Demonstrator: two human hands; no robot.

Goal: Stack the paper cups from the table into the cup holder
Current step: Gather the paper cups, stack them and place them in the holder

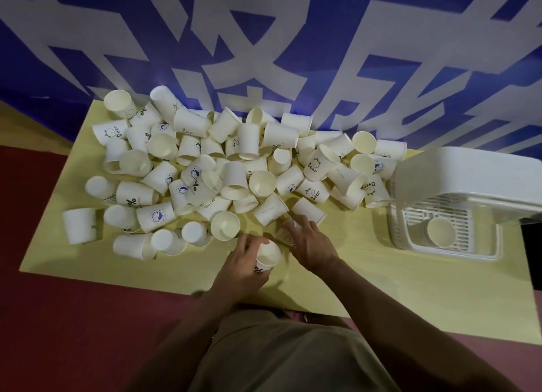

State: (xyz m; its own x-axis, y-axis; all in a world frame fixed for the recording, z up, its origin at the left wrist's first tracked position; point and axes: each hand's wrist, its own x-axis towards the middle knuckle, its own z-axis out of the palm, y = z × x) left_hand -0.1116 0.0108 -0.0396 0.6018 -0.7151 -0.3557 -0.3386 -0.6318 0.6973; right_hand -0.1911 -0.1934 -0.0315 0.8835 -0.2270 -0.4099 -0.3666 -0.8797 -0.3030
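- Head view: the cup pile (205,168) sprawls over the table's (366,289) left and middle.
- Left hand (245,262) grips an upright cup (267,258), mouth up.
- Right hand (311,242), fingers spread, reaches onto a lying smiley cup (289,239) just beyond.
- Cup holder (445,204) sits far right, one cup inside; right hand's nearer, nothing blocks.

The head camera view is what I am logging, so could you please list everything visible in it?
loose paper cups: several dozen, white with printed logos, heaped across the table's far half
held cup: one, white, near edge, in the left hand
cup in holder: one visible, white, mouth up
cup holder: one, white plastic, slatted floor, table's right end
table: one, pale yellow
backdrop: blue with large white characters, behind the table
floor: dark red
left hand: grips the held cup
right hand: fingers spread, reaching into the pile
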